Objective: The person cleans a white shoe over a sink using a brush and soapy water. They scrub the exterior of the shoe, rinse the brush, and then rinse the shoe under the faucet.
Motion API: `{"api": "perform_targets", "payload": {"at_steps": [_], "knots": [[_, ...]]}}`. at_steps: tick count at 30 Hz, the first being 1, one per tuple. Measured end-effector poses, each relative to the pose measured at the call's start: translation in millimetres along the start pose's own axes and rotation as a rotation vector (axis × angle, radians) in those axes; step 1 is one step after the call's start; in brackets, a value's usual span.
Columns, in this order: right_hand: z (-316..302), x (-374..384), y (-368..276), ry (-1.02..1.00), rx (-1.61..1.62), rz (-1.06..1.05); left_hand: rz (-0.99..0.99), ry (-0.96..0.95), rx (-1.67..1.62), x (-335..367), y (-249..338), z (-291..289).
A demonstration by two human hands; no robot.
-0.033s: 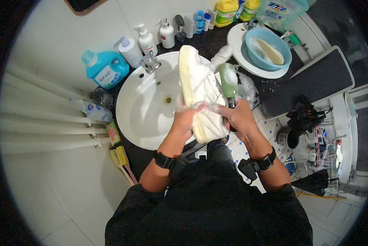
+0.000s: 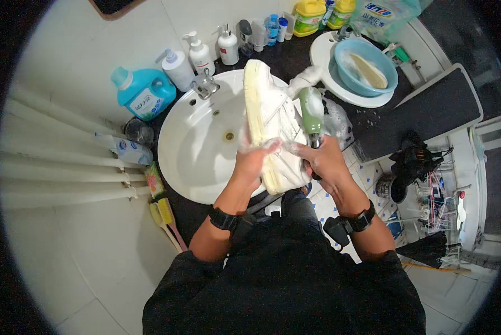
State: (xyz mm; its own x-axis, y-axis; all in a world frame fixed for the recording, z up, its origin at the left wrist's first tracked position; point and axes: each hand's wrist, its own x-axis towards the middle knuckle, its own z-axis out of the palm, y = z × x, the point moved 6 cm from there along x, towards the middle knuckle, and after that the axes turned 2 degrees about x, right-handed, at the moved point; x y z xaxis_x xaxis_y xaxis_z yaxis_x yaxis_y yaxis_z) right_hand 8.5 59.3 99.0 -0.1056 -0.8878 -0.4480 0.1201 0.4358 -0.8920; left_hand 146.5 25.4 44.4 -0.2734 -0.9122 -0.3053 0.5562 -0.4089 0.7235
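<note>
A white shoe (image 2: 275, 120) with a yellowish sole, wet with suds, is held up over the right edge of the white sink (image 2: 186, 151). My left hand (image 2: 253, 164) is closed round its sole side. My right hand (image 2: 324, 160) grips the dark handle of a green, foam-covered tool (image 2: 312, 111), whose exact kind I cannot make out. The thumb of that hand reaches onto the shoe's upper. Just past the tool, white foam (image 2: 335, 120) lies on the black counter.
A blue basin (image 2: 393, 78) with suds and a pale shoe-shaped piece (image 2: 367, 70) sits in a smaller sink. Pump bottles (image 2: 200, 54) and a blue detergent bottle (image 2: 147, 97) stand behind the large sink, near the faucet (image 2: 206, 86). Brushes (image 2: 167, 215) lie at the left.
</note>
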Motion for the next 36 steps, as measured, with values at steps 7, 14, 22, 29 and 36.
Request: {"api": "perform_targets", "payload": {"at_steps": [7,14,22,29,36], "knots": [[5.8,-0.4,4.1,-0.026,0.092,-0.022,0.18,-0.006,0.098,-0.9,14.6,0.9],[7.6,-2.3,8.2,0.035,0.182,-0.04,0.176,-0.01,0.091,0.1,15.2,1.7],[4.5,0.1,15.4,0.136,0.346,-0.05,0.148,-0.02,0.059,-1.1,14.9,-0.3],[8.2,-3.1,20.2,0.134,0.43,0.023,0.203,-0.013,0.073,-10.0,20.8,-5.9],[16.4,-4.3,15.1,0.091,0.394,-0.022,0.242,0.009,0.072,-15.2,27.0,-10.0]]}}
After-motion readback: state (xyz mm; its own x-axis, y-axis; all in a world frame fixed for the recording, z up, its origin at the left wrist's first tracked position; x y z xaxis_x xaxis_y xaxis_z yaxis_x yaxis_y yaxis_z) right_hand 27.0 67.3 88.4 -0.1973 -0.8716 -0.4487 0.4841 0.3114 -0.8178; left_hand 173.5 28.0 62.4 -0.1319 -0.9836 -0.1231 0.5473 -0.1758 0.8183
